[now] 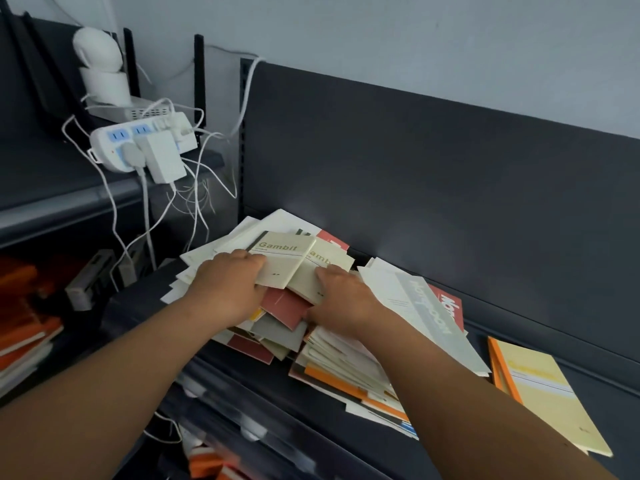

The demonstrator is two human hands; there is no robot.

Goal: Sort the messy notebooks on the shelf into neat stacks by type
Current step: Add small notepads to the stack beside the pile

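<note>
The left hand (235, 282) curls fingers round the Gambit notebook (287, 258); the right hand (341, 294) pinches the cream notebook (329, 259) beneath.

The left hand (230, 282) and right hand (341, 296) are bare. Back from the fingers, the left forearm (131, 368) and right forearm (460, 379) are uncovered to the frame's edge.

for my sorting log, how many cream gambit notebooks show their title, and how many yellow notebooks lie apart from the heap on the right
cream Gambit notebooks, title showing: 2
yellow notebooks lying apart on the right: 1
total: 3
</note>
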